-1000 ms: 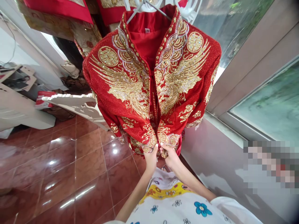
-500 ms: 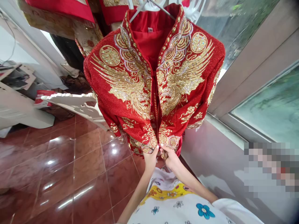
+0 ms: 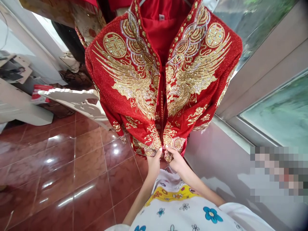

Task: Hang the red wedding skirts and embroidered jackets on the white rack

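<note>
A red jacket (image 3: 144, 110) with gold and silver embroidery and beads hangs in front of me on a hanger, whose arms barely show inside the collar. Its front stands apart at the top, and the two edges come close together at the bottom hem. My left hand (image 3: 154, 162) is closed on the left front edge at the hem, thumb on top. My right hand (image 3: 175, 160) pinches the right front edge beside it. Both thumbs lie almost side by side at the lower end of the front. The fingers behind the cloth are partly hidden.
Behind the jacket at upper left hang other garments (image 3: 89, 22). A white carved panel (image 3: 72, 99) stands left of the jacket, with a white cabinet (image 3: 21, 102) farther left. Window frames (image 3: 231, 112) and a pale wall (image 3: 209, 163) lie close on the right. Below is a glossy tiled floor (image 3: 91, 166).
The view has come nearer and tipped lower, so the jacket looks larger and its collar top is cut off. Both hands keep their hold at the hem.
</note>
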{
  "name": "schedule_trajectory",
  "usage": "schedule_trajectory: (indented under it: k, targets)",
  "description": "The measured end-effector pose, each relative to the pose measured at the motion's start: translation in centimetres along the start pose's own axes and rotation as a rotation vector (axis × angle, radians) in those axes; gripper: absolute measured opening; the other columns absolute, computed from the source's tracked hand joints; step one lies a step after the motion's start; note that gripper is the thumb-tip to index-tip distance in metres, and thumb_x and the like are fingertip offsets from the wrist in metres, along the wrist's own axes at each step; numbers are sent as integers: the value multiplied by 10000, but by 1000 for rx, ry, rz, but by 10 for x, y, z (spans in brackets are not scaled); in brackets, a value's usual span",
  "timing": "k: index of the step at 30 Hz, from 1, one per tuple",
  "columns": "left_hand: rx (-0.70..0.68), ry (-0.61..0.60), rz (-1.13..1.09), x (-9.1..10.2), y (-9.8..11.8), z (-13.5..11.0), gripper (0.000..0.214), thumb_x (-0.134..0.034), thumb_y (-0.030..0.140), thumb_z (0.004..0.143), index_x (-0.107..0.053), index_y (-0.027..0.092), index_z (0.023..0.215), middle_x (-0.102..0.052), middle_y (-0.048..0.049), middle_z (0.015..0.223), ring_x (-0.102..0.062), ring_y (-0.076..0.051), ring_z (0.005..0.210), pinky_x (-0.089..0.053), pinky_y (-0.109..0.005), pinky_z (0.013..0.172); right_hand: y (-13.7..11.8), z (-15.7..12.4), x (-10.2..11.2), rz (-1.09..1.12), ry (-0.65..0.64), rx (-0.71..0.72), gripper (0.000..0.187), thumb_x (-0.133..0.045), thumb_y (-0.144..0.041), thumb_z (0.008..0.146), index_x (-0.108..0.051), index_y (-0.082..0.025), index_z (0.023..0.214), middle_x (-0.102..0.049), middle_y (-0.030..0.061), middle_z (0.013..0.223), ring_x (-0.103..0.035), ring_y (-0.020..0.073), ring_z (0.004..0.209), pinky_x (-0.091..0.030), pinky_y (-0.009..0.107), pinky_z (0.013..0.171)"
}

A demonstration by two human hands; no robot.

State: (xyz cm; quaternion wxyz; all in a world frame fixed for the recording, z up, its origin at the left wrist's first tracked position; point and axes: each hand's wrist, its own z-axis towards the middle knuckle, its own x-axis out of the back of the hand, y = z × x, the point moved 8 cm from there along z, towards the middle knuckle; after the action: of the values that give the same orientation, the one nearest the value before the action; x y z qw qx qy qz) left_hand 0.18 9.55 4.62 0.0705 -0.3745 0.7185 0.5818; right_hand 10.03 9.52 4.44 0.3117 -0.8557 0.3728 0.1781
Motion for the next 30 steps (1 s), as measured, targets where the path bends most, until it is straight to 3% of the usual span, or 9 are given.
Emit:
schedule_trajectory:
  k: [5, 9, 15, 21, 25, 30]
  targets:
    - [-7, 12, 124, 3, -1, 1, 351, -745, 266, 616, -596, 124, 900, -664, -45, 771, -644, -173, 714, -519, -320, 724, 2, 8, 2, -41, -5, 18, 161, -669, -47, 656, -549, -149, 621, -568, -39, 503, -516, 56, 428, -470, 153, 456]
    - [-70, 37, 251, 8, 7, 4, 364, -732, 213, 595, -589, 127, 919, -678, -76, 901, -646, -184, 807, -513, -331, 794, 4, 14, 12, -94, -10, 66, 135, -690, -115, 645, -563, -159, 655, -598, -34, 552, -536, 68, 474, -469, 174, 495]
    - [-105, 121, 430, 20, 11, 12, 453, -738, 156, 527, -586, 128, 953, -681, -112, 983, -638, -215, 904, -469, -368, 904, 18, 7, 45, -563, -45, 19, 277, -697, -400, 634, -602, -140, 656, -658, 62, 656, -574, 130, 524, -434, 242, 482]
    - [-106, 56, 387, 13, 7, 14, 374, -733, 160, 518, -593, 141, 864, -693, -82, 875, -643, -224, 874, -494, -359, 848, -24, 8, 15, -851, -82, 363, 256, -665, -399, 635, -607, -152, 598, -597, 6, 554, -497, 100, 485, -360, 219, 492]
    - [-110, 42, 318, 16, 2, 19, 463, -750, 153, 511, -577, 154, 941, -673, -72, 971, -621, -206, 949, -455, -342, 920, -36, 14, -2, -962, -76, 449, 113, -630, -225, 611, -589, -155, 533, -530, -27, 473, -448, 91, 466, -312, 214, 496]
    - [-22, 22, 157, 19, -24, 24, 485, -755, 232, 546, -551, 185, 984, -649, -62, 1031, -605, -188, 982, -438, -346, 946, -32, 13, -9, -987, -34, 456, 185, -553, -149, 608, -488, -158, 435, -443, -54, 422, -361, 62, 452, -229, 204, 477]
